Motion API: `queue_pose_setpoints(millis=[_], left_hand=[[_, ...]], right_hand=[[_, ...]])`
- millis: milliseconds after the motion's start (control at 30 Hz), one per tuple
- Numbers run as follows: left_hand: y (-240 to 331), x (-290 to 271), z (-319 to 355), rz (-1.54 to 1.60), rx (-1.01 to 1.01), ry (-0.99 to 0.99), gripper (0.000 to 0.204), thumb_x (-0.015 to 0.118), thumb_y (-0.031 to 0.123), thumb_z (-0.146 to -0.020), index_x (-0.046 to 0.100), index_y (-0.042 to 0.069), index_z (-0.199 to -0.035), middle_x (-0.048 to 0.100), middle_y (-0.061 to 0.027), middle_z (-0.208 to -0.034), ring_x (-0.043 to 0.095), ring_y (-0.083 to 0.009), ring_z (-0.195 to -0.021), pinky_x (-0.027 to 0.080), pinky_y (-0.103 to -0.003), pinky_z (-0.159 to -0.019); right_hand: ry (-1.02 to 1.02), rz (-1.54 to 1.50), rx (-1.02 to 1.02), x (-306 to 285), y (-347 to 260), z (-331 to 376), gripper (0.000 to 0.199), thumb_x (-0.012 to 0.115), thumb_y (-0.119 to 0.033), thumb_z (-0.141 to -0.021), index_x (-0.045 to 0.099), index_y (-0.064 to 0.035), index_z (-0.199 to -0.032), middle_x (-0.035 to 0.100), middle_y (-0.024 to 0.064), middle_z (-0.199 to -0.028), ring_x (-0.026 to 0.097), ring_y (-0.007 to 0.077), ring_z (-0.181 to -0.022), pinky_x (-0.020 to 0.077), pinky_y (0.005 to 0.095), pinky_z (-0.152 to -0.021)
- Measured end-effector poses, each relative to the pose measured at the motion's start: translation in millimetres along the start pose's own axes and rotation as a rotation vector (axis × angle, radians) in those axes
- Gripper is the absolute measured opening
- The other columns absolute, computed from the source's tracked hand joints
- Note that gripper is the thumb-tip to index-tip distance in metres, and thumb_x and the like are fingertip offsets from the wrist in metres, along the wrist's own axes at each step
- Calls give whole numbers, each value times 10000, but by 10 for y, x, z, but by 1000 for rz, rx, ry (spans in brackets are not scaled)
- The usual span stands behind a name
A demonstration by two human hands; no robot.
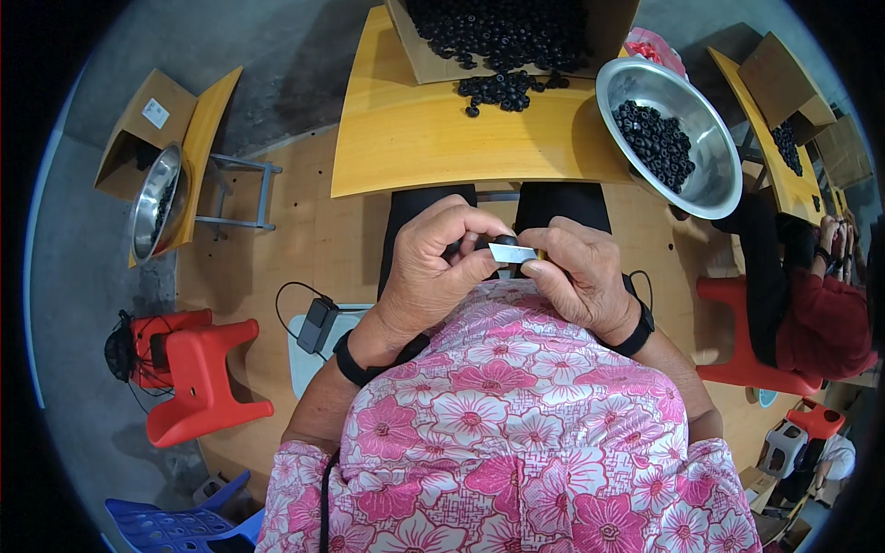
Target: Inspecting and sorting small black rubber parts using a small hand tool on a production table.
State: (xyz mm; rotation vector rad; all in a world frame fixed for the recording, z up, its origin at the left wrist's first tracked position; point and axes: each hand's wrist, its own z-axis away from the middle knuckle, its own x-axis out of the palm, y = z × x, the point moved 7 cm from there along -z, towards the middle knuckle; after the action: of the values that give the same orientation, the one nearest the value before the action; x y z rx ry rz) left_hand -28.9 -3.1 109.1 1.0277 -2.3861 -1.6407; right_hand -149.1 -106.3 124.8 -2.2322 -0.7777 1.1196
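Yellow and smooth, a desk [396, 138] is standing beyond both hands. Ahead of the left hand [438, 249], a cardboard box [613, 28] is lying open on it, with small black parts [502, 92] resting inside and before its mouth. Ahead and right of the right hand [585, 272], a metal bowl [717, 124] is holding more of them. Fingertips narrow, the left hand is pinching one black part [505, 240] between the two hands; the right hand is gripping a flat silver blade [502, 253], its tip pointing leftward just beside that part. Left of the left hand, a red stool [210, 382] is standing on the floor [300, 212]
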Motion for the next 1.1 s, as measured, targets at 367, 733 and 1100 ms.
queue_pose_setpoints(millis=[367,733,1100], left_hand=[[3,-14,7,-11,-4,1,189,759,23,-754,691,76,-922,434,35,-702,412,-61,-597,339,-221,-529],[7,-11,13,-35,5,-6,189,754,21,-757,687,68,-927,444,20,-699,423,-81,-599,351,-237,-534],[5,-17,9,-37,5,-28,175,740,22,-760,680,51,-922,449,6,-694,432,-100,-611,355,-251,-549]], right_hand=[[-9,4,6,20,20,5,174,680,-168,-845,655,-28,-946,597,114,-730,599,267,-616,468,340,-549],[-31,24,13,41,49,15,197,674,-211,-859,657,-36,-947,586,112,-723,604,286,-622,470,350,-552],[-54,66,27,65,57,12,215,652,-252,-882,645,-50,-953,593,118,-741,618,307,-652,482,369,-568]])
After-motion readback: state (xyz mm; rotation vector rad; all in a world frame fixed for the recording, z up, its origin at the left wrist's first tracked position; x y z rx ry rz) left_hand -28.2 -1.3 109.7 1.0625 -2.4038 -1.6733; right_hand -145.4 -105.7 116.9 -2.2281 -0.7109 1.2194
